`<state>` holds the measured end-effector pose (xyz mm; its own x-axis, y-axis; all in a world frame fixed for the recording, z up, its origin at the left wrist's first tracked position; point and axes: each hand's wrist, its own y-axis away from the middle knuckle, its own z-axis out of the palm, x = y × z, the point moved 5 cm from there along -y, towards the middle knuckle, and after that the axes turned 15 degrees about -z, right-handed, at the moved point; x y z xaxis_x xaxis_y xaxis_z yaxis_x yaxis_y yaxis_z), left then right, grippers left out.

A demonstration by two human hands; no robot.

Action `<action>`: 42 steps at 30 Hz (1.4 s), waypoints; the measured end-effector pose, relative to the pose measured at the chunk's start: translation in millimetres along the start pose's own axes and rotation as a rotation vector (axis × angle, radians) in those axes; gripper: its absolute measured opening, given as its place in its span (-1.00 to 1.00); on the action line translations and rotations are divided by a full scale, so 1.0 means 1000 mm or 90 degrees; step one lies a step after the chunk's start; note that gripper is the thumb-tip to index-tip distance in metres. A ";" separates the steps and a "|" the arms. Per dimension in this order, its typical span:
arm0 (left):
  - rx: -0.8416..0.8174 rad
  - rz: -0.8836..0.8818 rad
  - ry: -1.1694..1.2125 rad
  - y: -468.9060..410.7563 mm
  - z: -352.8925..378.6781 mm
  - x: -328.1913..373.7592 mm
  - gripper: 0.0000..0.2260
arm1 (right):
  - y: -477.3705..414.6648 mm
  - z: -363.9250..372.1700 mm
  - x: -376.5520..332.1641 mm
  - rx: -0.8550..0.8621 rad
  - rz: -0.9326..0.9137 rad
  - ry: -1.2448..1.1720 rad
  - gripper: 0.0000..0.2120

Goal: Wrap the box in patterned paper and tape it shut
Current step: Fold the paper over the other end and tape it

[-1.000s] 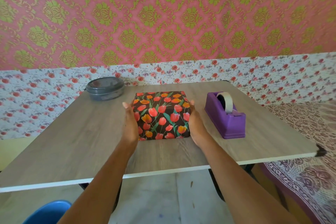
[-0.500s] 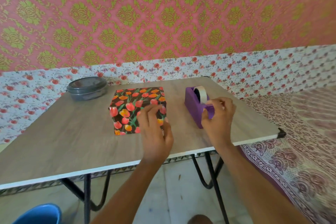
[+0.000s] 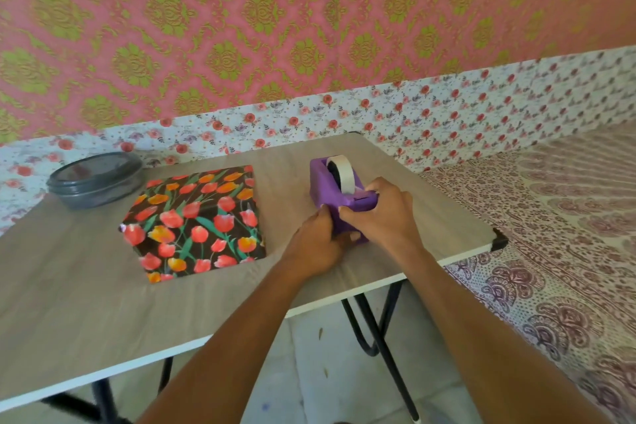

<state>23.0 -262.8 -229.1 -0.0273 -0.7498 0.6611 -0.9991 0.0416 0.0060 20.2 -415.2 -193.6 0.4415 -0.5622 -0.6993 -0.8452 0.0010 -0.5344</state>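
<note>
at the far left of the table [image 3: 69, 303], near its back edge, sits a round grey container [image 3: 94, 179] with its lid on. just right of it and nearer the person lies the box [image 3: 196, 220], flat on the wood-grain top and covered in dark paper printed with red and orange tulips. it lies apart from both hands.

right of the box, past a strip of bare tabletop, comes the left hand [image 3: 318, 241]. its fingers are curled round the near left side of the purple tape dispenser [image 3: 323, 182], with the thumb up against the side wall. the dispenser stands near the table's right front corner, its long side running away from the person. a pale roll of tape [image 3: 342, 172] sits upright in its back half.

the right hand [image 3: 382, 213] grips the dispenser's near end from above and from the right, fingers bent down over the front; most of its fingertips are hidden. the two hands meet at the front of the dispenser. whether a strip of tape is pinched there cannot be told.

under the right corner, black metal legs [image 3: 375, 330] go down to a pale floor. further right spreads a cloth [image 3: 550, 251] with a maroon print.
</note>
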 end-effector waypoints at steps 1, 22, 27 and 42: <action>-0.019 0.006 0.016 -0.003 0.003 0.004 -0.51 | 0.000 -0.004 0.003 0.003 -0.007 0.023 -0.62; 0.050 0.031 -0.158 -0.050 0.088 0.082 -0.36 | -0.024 -0.094 0.081 0.105 -0.059 0.181 -0.63; 0.055 0.028 -0.178 -0.050 0.089 0.084 -0.32 | -0.024 -0.096 0.081 0.116 -0.064 0.155 -0.64; 0.074 0.049 -0.013 -0.033 0.073 0.085 -0.59 | -0.009 -0.101 0.073 0.145 -0.153 0.206 -0.41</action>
<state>51.7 -375.6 -227.8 -0.1029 -0.7604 0.6412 -0.9910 0.0231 -0.1316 29.5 -539.2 -191.8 0.4698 -0.7977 -0.3782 -0.6266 0.0004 -0.7793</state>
